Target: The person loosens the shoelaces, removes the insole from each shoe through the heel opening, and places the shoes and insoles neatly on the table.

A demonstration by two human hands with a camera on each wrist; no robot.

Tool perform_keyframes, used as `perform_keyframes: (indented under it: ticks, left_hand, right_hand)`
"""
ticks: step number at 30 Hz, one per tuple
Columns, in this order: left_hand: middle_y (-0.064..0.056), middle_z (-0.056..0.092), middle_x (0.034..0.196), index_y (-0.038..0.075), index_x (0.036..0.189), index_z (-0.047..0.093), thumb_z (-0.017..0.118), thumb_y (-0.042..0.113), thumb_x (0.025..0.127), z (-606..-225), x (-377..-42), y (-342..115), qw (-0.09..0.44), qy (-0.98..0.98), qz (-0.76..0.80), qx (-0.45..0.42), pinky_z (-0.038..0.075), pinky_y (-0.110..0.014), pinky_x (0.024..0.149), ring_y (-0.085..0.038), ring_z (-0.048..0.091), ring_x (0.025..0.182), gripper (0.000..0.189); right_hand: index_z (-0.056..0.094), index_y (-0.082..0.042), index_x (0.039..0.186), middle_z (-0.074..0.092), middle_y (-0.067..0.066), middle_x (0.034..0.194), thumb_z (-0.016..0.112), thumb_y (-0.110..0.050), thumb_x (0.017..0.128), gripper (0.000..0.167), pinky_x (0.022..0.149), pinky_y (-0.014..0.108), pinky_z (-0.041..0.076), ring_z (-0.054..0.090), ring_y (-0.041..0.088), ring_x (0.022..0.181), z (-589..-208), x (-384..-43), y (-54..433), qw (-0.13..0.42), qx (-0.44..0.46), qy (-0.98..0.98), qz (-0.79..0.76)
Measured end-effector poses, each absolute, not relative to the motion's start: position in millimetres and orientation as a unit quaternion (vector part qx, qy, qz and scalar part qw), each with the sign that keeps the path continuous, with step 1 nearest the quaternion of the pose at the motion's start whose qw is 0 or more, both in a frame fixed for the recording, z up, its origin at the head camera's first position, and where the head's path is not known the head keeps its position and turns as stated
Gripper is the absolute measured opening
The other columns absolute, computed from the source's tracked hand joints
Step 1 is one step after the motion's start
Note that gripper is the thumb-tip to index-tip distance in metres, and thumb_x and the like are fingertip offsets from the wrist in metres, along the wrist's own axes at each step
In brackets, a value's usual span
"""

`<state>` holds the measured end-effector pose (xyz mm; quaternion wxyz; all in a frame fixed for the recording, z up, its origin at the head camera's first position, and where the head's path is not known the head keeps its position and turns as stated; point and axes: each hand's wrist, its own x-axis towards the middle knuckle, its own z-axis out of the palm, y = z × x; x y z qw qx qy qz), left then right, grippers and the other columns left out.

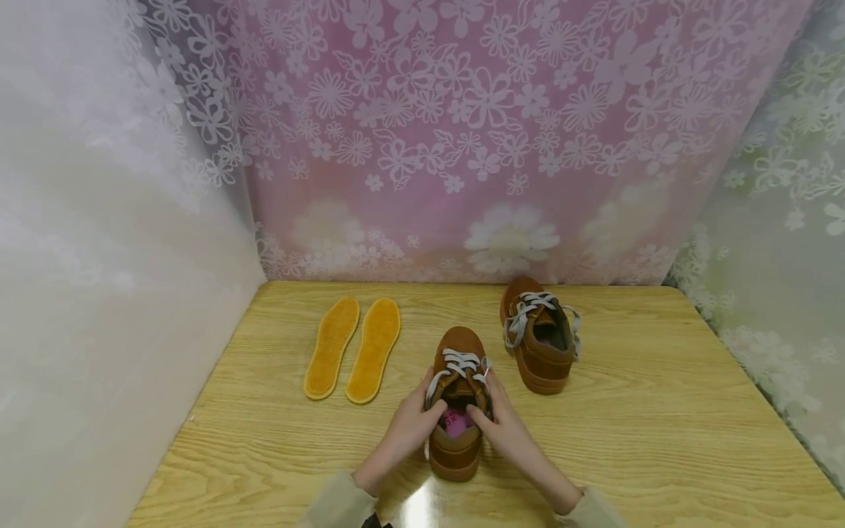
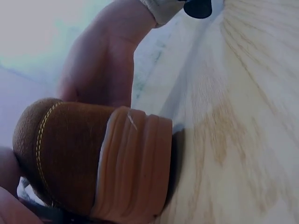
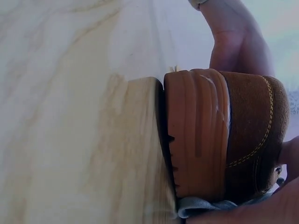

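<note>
A brown shoe with pale laces stands toe away on the table, between my two hands. My left hand grips its left side, thumb over the opening's edge. On the other side my right hand holds it the same way. Inside the opening a pink-purple insole shows at the heel. Both wrist views look at the shoe's heel and ribbed sole: the left wrist view shows the brown heel, the right wrist view the thick sole. Some fingers are hidden behind the shoe.
A matching brown shoe with loose laces stands at the back right. Two yellow-orange insoles lie side by side on the left of the wooden table. Flowered curtains hang behind and at the sides.
</note>
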<state>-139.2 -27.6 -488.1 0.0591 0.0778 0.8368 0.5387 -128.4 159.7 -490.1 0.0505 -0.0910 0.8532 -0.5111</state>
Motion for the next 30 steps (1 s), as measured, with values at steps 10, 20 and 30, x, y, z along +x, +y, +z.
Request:
perform_keyframes:
  ticks: [10,20,30]
  left_hand:
    - [-0.024,0.048,0.149,-0.009,0.149,0.042,0.06,0.02,0.088,-474.3,-136.6,-16.7,0.019,0.84,0.538,0.068,0.044,-0.053,0.106,-0.037,0.051,0.134,0.069]
    - [-0.022,0.047,0.15,-0.008,0.15,0.04,0.06,0.024,0.092,-455.2,-139.8,2.8,0.001,0.839,0.54,0.069,0.046,-0.05,0.105,-0.035,0.054,0.131,0.069]
    - [-0.022,0.067,0.083,-0.002,0.155,0.035,0.061,0.034,0.098,-423.4,-149.1,29.8,-0.037,0.842,0.522,0.133,0.035,-0.025,0.047,-0.008,0.04,0.051,0.072]
  right_hand:
    - [0.015,0.004,0.16,0.014,0.029,0.164,0.047,-0.008,0.104,0.065,0.12,0.061,0.016,0.012,0.044,0.152,-471.8,-131.2,166.2,0.067,-0.061,0.81,-0.579]
    - [0.024,-0.001,0.16,0.017,0.023,0.165,0.039,-0.009,0.106,0.057,0.12,0.059,0.017,0.014,0.04,0.153,-451.4,-142.6,175.8,0.044,-0.036,0.794,-0.605]
    - [0.025,-0.005,0.161,0.015,0.012,0.168,0.034,-0.011,0.108,0.054,0.121,0.054,0.015,0.016,0.032,0.152,-412.3,-145.1,201.8,-0.002,-0.016,0.751,-0.66]
